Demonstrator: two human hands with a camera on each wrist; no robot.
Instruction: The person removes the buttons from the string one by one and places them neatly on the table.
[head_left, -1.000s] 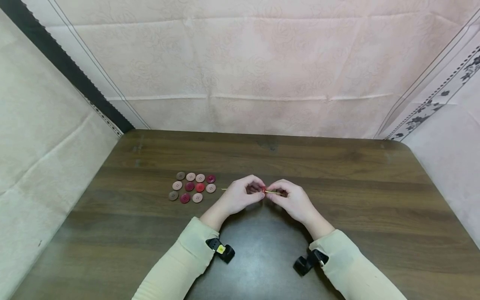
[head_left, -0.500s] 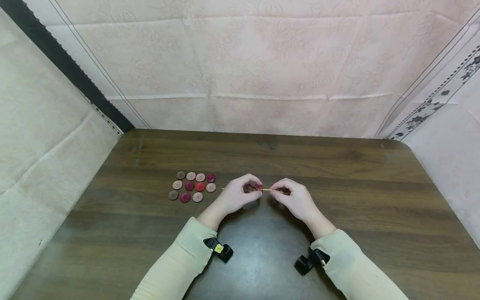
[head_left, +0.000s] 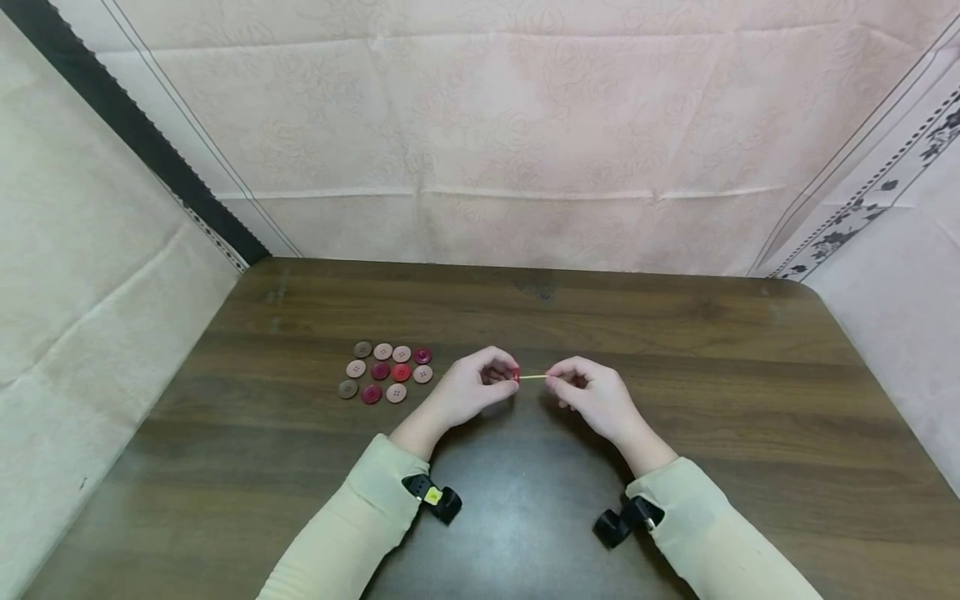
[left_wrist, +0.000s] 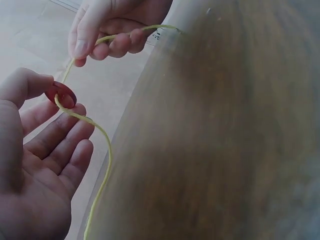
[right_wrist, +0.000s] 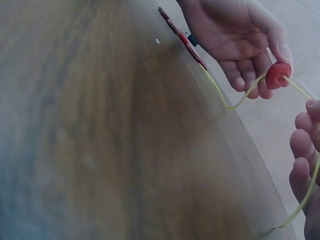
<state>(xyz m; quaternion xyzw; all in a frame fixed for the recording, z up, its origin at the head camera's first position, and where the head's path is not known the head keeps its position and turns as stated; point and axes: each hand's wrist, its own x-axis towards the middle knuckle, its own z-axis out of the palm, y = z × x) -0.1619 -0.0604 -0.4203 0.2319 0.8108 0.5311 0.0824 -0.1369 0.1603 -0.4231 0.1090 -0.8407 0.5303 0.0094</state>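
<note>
Between thumb and index finger, my left hand [head_left: 467, 393] pinches a red button [right_wrist: 278, 75]. A thin yellow cord [head_left: 533, 377] passes through one of the button's holes, best seen in the right wrist view. On the far side of the button, the thumb and fingertips of my right hand [head_left: 596, 400] pinch that cord, with a small gap between the two hands. In the left wrist view the other length of yellow cord [left_wrist: 107, 155] hangs in a loose curve past the left hand's fingers. A short end sticks out beyond the right hand. Both hands are above the table.
Several loose buttons lie in rows left of my hands: pink buttons [head_left: 423, 374], dark red ones, brown ones and a bright red button [head_left: 401, 372]. Under them is a brown wooden table [head_left: 675, 333] with rounded far corners. Light patterned cloth [head_left: 487, 150] hangs behind it.
The right hand has moved right, away from the left, and more cord shows between them. The left hand has shifted slightly left with the red button. The loose buttons lie as before.
</note>
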